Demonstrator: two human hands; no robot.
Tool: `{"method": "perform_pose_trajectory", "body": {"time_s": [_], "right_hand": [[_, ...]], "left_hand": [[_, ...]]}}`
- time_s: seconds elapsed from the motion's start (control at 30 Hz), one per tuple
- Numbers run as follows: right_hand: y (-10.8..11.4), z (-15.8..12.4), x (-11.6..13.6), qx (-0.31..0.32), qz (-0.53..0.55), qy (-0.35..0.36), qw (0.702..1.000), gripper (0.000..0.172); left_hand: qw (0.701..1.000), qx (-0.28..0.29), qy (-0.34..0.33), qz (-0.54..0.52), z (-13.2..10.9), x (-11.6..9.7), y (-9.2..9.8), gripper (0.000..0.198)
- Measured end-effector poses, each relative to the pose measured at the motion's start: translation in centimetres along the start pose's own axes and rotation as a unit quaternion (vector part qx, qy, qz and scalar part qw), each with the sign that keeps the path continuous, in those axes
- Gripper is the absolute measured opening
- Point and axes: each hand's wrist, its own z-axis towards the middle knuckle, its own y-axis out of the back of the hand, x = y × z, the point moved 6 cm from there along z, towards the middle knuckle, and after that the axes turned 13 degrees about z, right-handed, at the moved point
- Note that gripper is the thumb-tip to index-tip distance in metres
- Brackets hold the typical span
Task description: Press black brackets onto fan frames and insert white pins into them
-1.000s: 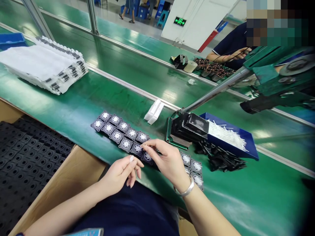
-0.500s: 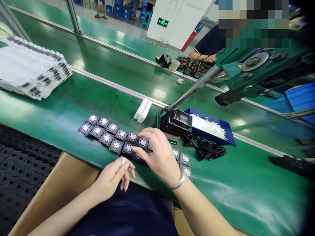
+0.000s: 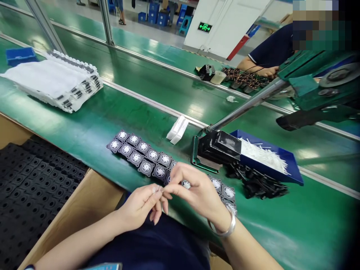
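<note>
Two rows of small black square fans with white blades [image 3: 140, 155] lie on the green belt [image 3: 84, 123] at its near edge. My left hand [image 3: 140, 208] hovers just below them, fingers pinched on a small white piece. My right hand [image 3: 197, 191], with a silver bangle on its wrist, is above the right part of the rows. Its fingertips meet the left hand's fingertips in a pinch at the white piece. What the right fingers grip is too small to name.
A blue tray of white sticks [image 3: 267, 157] and a black block [image 3: 219, 146] sit right of the fans, with loose black parts [image 3: 258, 183] in front. White stacked sheets [image 3: 53, 80] lie far left. A box of black parts [image 3: 30, 187] stands below left. Another person's arm [image 3: 261, 69] works across the belt.
My right hand has drawn back from the fan rows toward me and now meets the left hand's fingertips. The left hand has risen slightly.
</note>
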Motion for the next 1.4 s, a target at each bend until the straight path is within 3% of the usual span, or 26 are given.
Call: {"method": "perform_pose_trajectory", "body": {"time_s": [0.07, 0.13, 0.33, 0.6, 0.8, 0.87, 0.97, 1.03, 1.1, 1.17, 1.27, 1.4], "right_hand": [[1.3, 1.3, -0.2, -0.075, -0.004, -0.003, 0.997, 0.024], [1.8, 2.7, -0.8, -0.108, -0.039, -0.011, 0.993, 0.014], [-0.1, 5.7, -2.9, -0.031, -0.152, 0.027, 0.987, 0.006], [-0.8, 5.9, -3.6, -0.012, -0.244, 0.059, 0.968, 0.005], [-1.2, 6.5, -3.7, 0.046, -0.324, 0.060, 0.943, 0.021], [-0.5, 6.5, -2.2, 0.007, -0.341, 0.095, 0.935, 0.025], [0.4, 5.7, 0.3, -0.050, -0.292, 0.108, 0.949, 0.024], [-0.7, 4.7, 0.8, 0.026, -0.197, 0.072, 0.977, 0.021], [-2.6, 3.4, 0.7, 0.121, -0.098, 0.028, 0.987, 0.015], [-3.8, 2.4, 0.3, 0.145, -0.048, 0.000, 0.988, 0.011], [-3.5, 2.1, -0.4, 0.085, 0.001, -0.015, 0.996, 0.020], [-1.3, 2.7, -1.5, -0.051, 0.028, -0.035, 0.998, 0.013]], "left_hand": [[0.997, -0.032, 0.026, -0.058, 0.0, 0.4, 0.3, 0.040], [0.995, -0.049, 0.041, -0.073, 0.0, 0.8, 0.5, 0.041], [0.995, -0.058, 0.056, -0.057, -0.4, 1.7, 1.1, 0.041], [0.989, -0.125, 0.065, 0.042, -1.0, 2.2, 4.4, 0.042], [0.989, -0.128, 0.054, 0.056, -0.5, 2.0, 4.8, 0.041], [0.989, -0.122, 0.053, 0.061, -0.6, 1.9, 4.7, 0.040], [0.990, -0.111, 0.049, 0.073, -0.9, 1.7, 4.6, 0.039], [0.991, -0.093, 0.040, 0.088, -0.9, 1.4, 4.3, 0.038], [0.991, -0.068, 0.023, 0.114, -0.9, 1.0, 3.9, 0.039], [0.990, -0.047, 0.008, 0.132, -0.7, 0.7, 3.4, 0.041], [0.993, -0.046, 0.009, 0.105, -0.7, 0.6, 3.2, 0.042], [0.995, -0.093, 0.042, 0.011, -1.1, 1.4, 3.9, 0.038]]}}
